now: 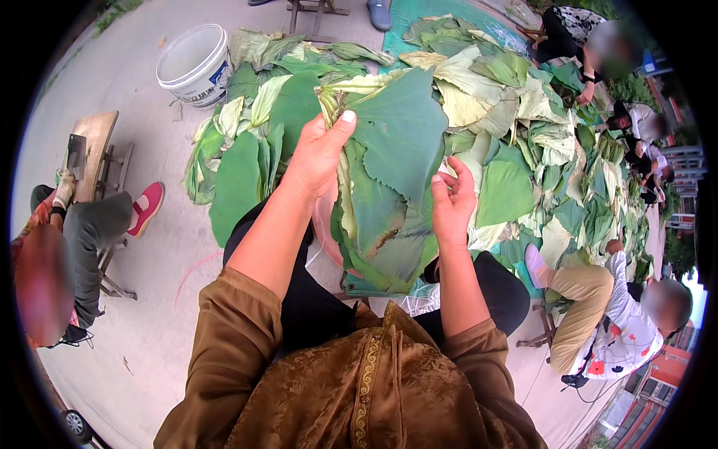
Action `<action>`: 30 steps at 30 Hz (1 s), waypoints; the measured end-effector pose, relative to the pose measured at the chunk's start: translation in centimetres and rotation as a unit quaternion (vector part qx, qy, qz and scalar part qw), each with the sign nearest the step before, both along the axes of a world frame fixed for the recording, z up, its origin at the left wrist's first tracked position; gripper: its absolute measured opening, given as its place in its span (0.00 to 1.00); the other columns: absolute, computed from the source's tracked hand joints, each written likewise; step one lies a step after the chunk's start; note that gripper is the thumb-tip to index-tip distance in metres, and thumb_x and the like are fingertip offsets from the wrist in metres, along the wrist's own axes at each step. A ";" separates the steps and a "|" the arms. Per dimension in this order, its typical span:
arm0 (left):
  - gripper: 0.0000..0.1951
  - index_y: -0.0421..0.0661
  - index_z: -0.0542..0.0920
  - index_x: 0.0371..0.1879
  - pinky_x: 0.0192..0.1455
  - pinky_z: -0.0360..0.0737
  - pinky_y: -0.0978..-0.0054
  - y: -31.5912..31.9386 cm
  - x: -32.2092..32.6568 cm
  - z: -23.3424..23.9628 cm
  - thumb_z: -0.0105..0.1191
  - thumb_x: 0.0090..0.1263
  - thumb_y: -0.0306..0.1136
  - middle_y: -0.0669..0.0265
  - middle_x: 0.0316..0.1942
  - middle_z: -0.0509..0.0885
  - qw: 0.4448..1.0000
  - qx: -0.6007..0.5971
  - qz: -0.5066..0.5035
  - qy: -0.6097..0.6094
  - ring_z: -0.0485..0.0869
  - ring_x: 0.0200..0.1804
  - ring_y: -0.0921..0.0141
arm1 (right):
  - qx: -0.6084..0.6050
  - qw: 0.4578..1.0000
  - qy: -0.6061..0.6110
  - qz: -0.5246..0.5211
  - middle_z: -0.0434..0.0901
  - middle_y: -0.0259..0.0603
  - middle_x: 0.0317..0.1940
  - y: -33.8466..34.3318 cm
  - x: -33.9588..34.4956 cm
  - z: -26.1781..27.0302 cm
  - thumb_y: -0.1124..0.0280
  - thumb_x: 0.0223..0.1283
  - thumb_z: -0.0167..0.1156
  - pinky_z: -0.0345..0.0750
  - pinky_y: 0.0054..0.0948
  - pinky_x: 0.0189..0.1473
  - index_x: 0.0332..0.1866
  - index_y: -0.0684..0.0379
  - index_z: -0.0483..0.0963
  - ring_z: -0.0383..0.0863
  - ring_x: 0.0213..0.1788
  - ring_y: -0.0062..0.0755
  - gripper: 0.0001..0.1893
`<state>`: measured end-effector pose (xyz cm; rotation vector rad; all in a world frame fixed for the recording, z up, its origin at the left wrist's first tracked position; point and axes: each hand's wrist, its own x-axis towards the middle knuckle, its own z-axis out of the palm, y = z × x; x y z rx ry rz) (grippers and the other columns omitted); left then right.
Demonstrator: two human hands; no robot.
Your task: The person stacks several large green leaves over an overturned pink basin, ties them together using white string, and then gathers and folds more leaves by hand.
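My left hand grips a stack of large green lotus leaves near their gathered stem ends, thumb on top. The stack fans out to the right and hangs down in front of my knees. One lower leaf has a brown, dried edge. At the right margin of the stack is my right hand, thumb and curled fingers apart; whether it touches the leaf edge is unclear. Behind the stack, a pink basin shows only in part between my legs.
A heap of lotus leaves covers a green sheet ahead and to the right. A white bucket stands left of it. At left, a person with a gloved hand holds a flat blade by a wooden board. Several people sit at right.
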<state>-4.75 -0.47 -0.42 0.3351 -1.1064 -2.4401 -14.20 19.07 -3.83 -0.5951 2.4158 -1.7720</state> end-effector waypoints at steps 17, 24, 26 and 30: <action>0.28 0.42 0.66 0.57 0.54 0.73 0.71 1.1 1.6 -1.0 0.58 0.54 0.20 0.65 0.49 0.75 0.970 0.021 -0.237 0.041 0.76 0.50 0.72 | 0.171 0.937 0.244 0.182 0.70 0.43 0.52 -3.5 3.1 7.8 0.77 0.39 0.64 0.75 0.33 0.40 0.46 0.58 0.69 0.76 0.41 0.43 0.23; 0.24 0.41 0.68 0.55 0.53 0.73 0.72 1.4 1.3 -1.3 0.54 0.58 0.21 0.66 0.47 0.76 0.972 0.024 -0.229 0.049 0.75 0.49 0.72 | 0.262 0.895 0.344 0.108 0.73 0.38 0.35 -3.1 3.4 8.5 0.73 0.35 0.66 0.71 0.36 0.32 0.32 0.56 0.69 0.74 0.32 0.42 0.16; 0.22 0.40 0.69 0.54 0.53 0.73 0.72 1.0 1.2 -1.3 0.52 0.59 0.21 0.66 0.46 0.77 0.977 0.002 -0.210 0.039 0.76 0.48 0.72 | 0.337 0.841 0.408 0.114 0.74 0.37 0.28 -2.7 3.2 9.7 0.72 0.35 0.66 0.69 0.36 0.30 0.27 0.56 0.69 0.72 0.30 0.41 0.14; 0.18 0.39 0.72 0.50 0.50 0.73 0.73 0.0 1.3 -0.7 0.47 0.59 0.18 0.66 0.44 0.78 0.995 -0.024 -0.095 -0.014 0.76 0.45 0.74 | 0.272 0.882 0.353 0.155 0.73 0.41 0.21 -1.3 1.8 9.2 0.72 0.36 0.65 0.68 0.36 0.29 0.25 0.60 0.69 0.71 0.28 0.44 0.12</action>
